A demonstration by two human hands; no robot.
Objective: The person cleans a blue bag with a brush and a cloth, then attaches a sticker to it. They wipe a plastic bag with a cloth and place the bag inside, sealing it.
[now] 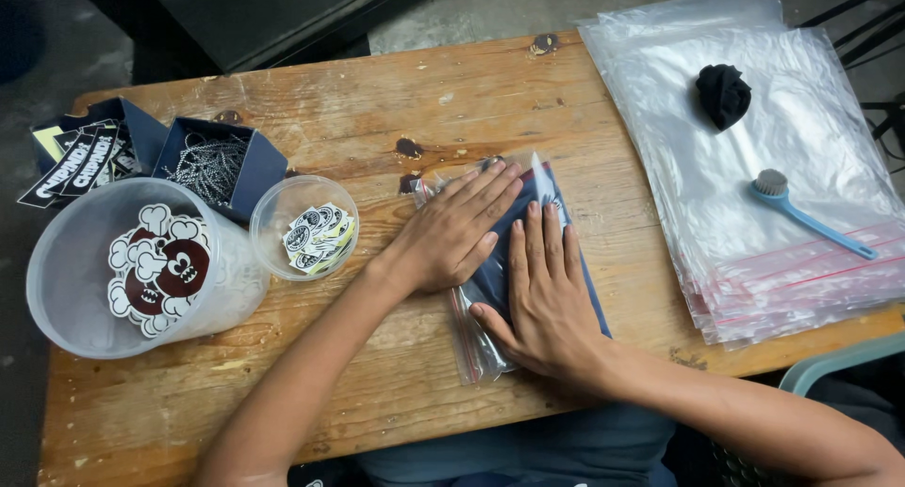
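Pressing flat with fingers together, the left hand lies palm-down on the upper part of a clear zip bag that holds a folded dark blue cloth; the right hand lies flat just beside it on the lower part, fingers spread slightly, thumb out toward the bag's near left edge. Neither grip pinches anything; both simply bear down. The bag rests near the middle of the wooden worktop, its long axis running from the near edge away from the person, tilted a little leftward at the far end. To the right sits a stack of empty clear bags carrying a blue brush and a black bundle. To the left stand a small tub of stickers, a large tub and a chain box
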